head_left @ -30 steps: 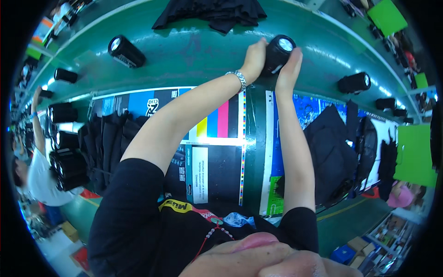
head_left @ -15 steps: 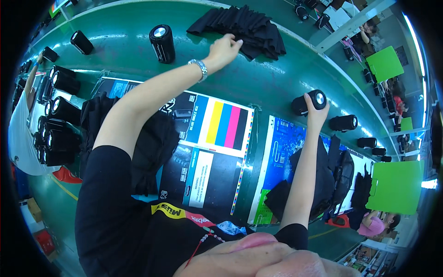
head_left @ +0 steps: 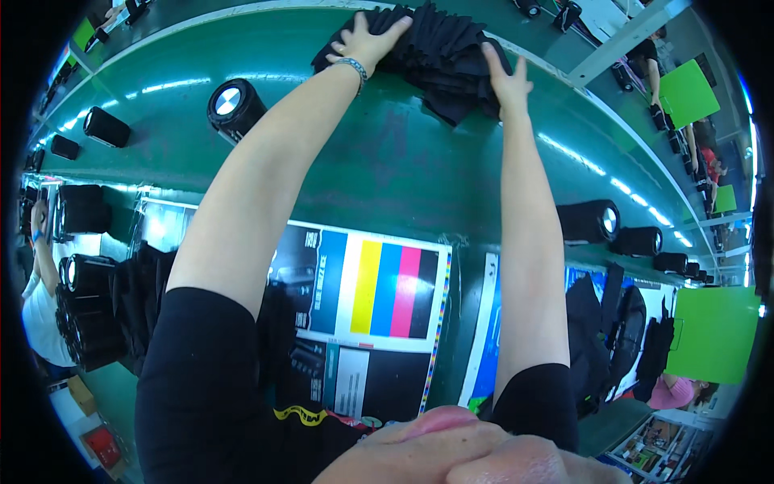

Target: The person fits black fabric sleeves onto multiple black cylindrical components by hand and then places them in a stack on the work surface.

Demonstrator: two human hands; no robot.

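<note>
A pile of black cloth pieces (head_left: 439, 56), overlapping like a fan, lies at the far side of the green work surface (head_left: 379, 173). My left hand (head_left: 367, 44) rests on the pile's left end with fingers spread. At its right end, my right hand (head_left: 509, 85) reaches with fingers apart, the thumb side against the cloth. Neither hand has a thing closed inside it. A black cylindrical speaker (head_left: 234, 109) with a silver round end stands left of my left forearm, partly covered by it. Another black speaker (head_left: 590, 222) lies right of my right forearm.
More black speakers line the surface at left (head_left: 106, 127) and right (head_left: 637, 241). Printed sheets with colour bars (head_left: 391, 290) lie nearest me. Black cloth (head_left: 145, 290) and clustered speakers (head_left: 89, 323) sit at left. A white rail (head_left: 564, 73) runs along the far edge. Other people work nearby.
My right hand has let go of a speaker and moved up to the cloth pile's right end. My left hand has moved to its left end, fingers now spread. The view has shifted somewhat.
</note>
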